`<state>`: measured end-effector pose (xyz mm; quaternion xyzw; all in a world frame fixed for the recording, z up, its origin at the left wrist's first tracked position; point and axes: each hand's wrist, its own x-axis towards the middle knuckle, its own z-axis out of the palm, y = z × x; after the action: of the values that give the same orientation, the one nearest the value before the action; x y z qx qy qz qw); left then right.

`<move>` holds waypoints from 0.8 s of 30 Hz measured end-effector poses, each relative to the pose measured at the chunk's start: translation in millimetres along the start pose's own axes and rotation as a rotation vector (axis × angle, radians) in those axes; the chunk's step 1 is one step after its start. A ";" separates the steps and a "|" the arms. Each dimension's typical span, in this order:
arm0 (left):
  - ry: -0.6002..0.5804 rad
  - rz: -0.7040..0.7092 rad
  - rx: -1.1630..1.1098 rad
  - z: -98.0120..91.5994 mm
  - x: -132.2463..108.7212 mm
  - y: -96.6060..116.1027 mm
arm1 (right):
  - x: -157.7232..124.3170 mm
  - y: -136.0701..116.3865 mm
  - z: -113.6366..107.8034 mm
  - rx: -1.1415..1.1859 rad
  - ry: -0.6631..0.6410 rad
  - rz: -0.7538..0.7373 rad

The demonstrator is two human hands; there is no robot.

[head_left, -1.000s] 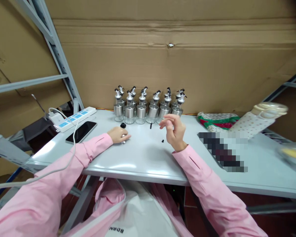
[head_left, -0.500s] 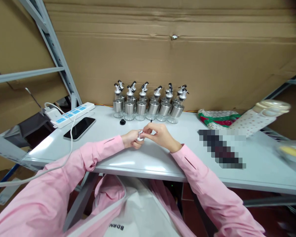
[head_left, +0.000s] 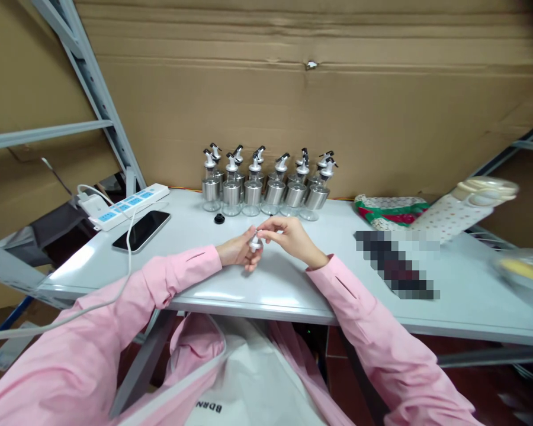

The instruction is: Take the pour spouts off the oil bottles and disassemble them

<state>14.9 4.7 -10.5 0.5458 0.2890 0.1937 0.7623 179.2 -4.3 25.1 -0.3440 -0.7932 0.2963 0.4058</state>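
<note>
Above the table [head_left: 288, 287], fingers of the left hand [head_left: 236, 250] clasp a silvery spout [head_left: 255, 244] and the right hand's [head_left: 289, 236] pinch its top, apparently an adjustment needing steadiness next.

From head height we look forward and down across the table [head_left: 293, 287], close behind its near side. Our single wide view takes in the left hand [head_left: 238, 251] and right hand [head_left: 291, 239] at mid-depth, and faces the cardboard wall [head_left: 257, 100] on the far side.

Creased brown cardboard [head_left: 249, 106] backs a glossy grey table [head_left: 284, 281] above reddish floor [head_left: 339, 384]
</note>
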 end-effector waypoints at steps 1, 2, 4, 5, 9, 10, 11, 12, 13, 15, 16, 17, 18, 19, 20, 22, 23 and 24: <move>0.009 0.031 0.062 0.2 -0.1 -2.1 | 0.1 1.4 -1.8 0.008 0.007 0.016; 0.025 0.067 0.125 0.1 -0.4 -3.6 | 0.3 2.8 -3.3 0.010 0.010 0.029; 0.087 0.166 0.282 -0.7 -1.7 -4.7 | 0.8 5.6 -4.9 -0.005 -0.003 0.048; 0.126 0.223 0.392 -1.3 -2.6 -4.3 | 1.1 6.7 -4.9 -0.018 -0.015 0.054; 0.219 0.373 0.858 -4.6 -6.7 -0.8 | 2.7 6.8 -5.3 -0.077 -0.082 0.067; 0.218 0.374 0.927 -5.1 -7.4 -0.3 | 3.2 6.2 -7.7 -0.097 -0.096 0.075; 0.216 0.370 0.982 -5.4 -7.9 0.0 | 3.6 5.8 -11.9 -0.125 -0.107 0.089; 0.213 0.366 1.034 -5.5 -8.2 -0.1 | 3.8 6.1 -17.9 -0.155 -0.123 0.112; 0.214 0.368 1.085 -5.5 -8.3 -0.5 | 3.8 7.3 -25.7 -0.186 -0.145 0.144; 0.220 0.386 1.172 -5.5 -8.4 -1.7 | 2.7 13.0 -44.3 -0.226 -0.247 0.237; 0.220 0.396 1.198 -5.4 -8.4 -2.2 | 1.7 17.2 -53.5 -0.236 -0.313 0.291; 0.216 0.402 1.214 -5.4 -8.3 -2.6 | 0.5 21.9 -61.5 -0.255 -0.369 0.348; 0.211 0.402 1.224 -5.3 -8.3 -2.7 | -0.6 26.6 -67.7 -0.279 -0.398 0.389; 0.209 0.398 1.228 -5.2 -8.4 -2.7 | -1.6 31.0 -71.7 -0.303 -0.426 0.419; 0.207 0.389 1.230 -5.1 -8.4 -2.6 | -2.2 34.9 -73.3 -0.325 -0.453 0.447; 0.207 0.366 1.233 -4.9 -8.4 -2.2 | -2.6 40.4 -71.3 -0.379 -0.490 0.472; 0.209 0.354 1.234 -4.9 -8.3 -2.0 | -2.4 42.2 -68.6 -0.407 -0.498 0.467; 0.211 0.346 1.234 -5.0 -8.2 -1.9 | -1.9 43.7 -65.7 -0.436 -0.493 0.447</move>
<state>5.3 2.6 -11.6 0.9002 0.3283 0.1648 0.2340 249.0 32.5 24.0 -0.5048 -0.8167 0.2758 0.0463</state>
